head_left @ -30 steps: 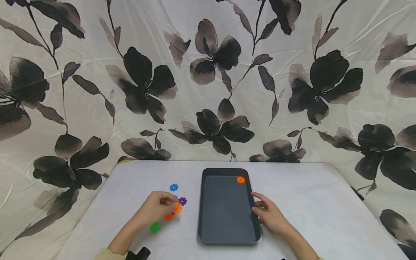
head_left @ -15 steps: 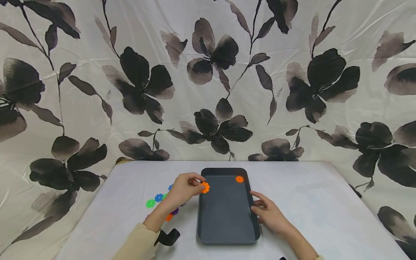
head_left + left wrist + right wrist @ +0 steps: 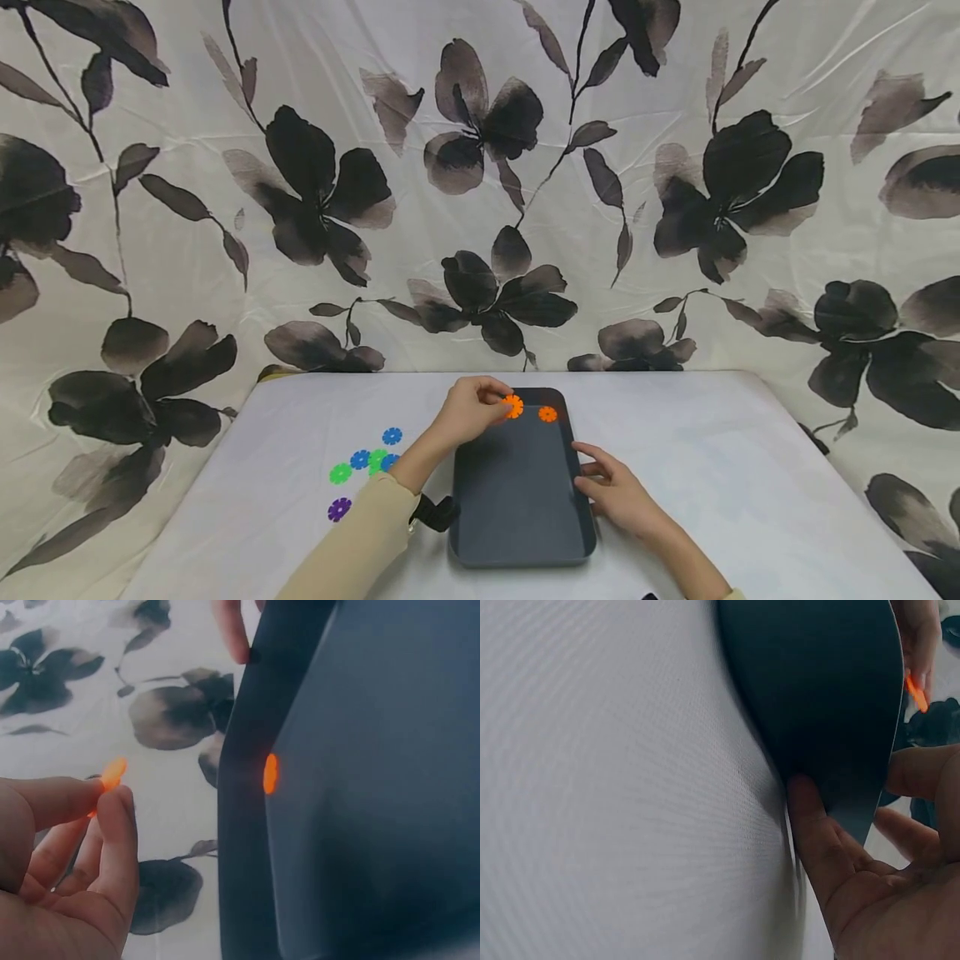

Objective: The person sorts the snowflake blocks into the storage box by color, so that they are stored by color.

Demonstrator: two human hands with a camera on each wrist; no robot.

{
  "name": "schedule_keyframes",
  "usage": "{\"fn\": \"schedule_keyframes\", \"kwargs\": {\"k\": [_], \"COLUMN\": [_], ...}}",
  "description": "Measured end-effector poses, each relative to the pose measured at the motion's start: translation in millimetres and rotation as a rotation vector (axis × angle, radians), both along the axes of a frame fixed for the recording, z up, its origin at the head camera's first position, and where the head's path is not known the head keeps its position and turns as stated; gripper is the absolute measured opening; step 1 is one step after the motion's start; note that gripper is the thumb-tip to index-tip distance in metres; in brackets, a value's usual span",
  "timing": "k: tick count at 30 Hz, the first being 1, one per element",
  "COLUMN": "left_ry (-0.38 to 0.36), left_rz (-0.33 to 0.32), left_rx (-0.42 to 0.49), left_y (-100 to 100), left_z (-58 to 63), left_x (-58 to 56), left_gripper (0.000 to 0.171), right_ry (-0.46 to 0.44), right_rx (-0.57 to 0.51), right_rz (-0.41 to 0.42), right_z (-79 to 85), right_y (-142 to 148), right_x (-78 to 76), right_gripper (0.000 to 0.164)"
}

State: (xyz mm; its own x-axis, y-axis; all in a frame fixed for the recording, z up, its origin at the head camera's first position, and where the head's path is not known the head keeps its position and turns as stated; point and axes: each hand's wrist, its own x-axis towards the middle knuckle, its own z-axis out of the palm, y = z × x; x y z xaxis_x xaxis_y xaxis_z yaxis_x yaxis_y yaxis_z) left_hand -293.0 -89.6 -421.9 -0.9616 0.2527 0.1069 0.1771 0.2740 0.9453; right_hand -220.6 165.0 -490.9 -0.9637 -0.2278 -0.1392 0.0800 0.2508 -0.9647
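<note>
My left hand (image 3: 472,410) pinches an orange flower-shaped disc (image 3: 513,407) between thumb and fingertips, above the far left corner of a dark grey tray (image 3: 517,500). The left wrist view shows this disc (image 3: 112,776) tilted nearly edge-on. A second orange disc (image 3: 548,414) lies inside the tray near its far end. At the tray's right side rests my right hand (image 3: 618,496), its fingers spread and loosely bent. In the right wrist view its fingertips (image 3: 804,793) touch the outer wall (image 3: 825,690), with another finger at the rim.
On the white table (image 3: 697,475), left of the tray, lie several flower-shaped discs: blue (image 3: 392,436), green (image 3: 341,473) and purple (image 3: 340,509). My left sleeve (image 3: 360,533) hides part of that area. A black wrist strap (image 3: 437,512) overlaps the tray's left edge. Behind hangs a floral cloth (image 3: 480,192).
My left hand has lifted the orange disc from the group on the left and carried it right and away, over the tray's far end. The right hand has stayed at the tray's side.
</note>
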Motion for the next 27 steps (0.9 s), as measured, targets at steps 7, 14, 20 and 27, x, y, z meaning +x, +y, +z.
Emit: {"fn": "schedule_keyframes", "kwargs": {"k": [7,14,20,27], "left_ry": [-0.091,-0.248,-0.326,-0.347], "left_rz": [0.071,0.129,0.199,0.293], "left_rx": [0.084,0.229,0.283,0.326], "left_y": [15,27,38,48], "left_z": [-7.8,-15.1,-25.8,-44.2], "left_x": [-17.5,-30.2,-35.8,-38.5], "left_gripper": [0.023,0.027,0.025,0.022], "right_ry": [-0.004,-0.002,0.005,0.005], "right_rx": [0.024,0.022,0.019,0.013], "right_rz": [-0.026,-0.018,-0.024,-0.020], "right_z": [0.0,-1.7,-0.3,1.2], "right_y": [-1,-1,-1,0], "right_x": [-0.3,0.2,-0.4,1.3], "right_gripper": [0.055,0.055,0.055,0.054]}}
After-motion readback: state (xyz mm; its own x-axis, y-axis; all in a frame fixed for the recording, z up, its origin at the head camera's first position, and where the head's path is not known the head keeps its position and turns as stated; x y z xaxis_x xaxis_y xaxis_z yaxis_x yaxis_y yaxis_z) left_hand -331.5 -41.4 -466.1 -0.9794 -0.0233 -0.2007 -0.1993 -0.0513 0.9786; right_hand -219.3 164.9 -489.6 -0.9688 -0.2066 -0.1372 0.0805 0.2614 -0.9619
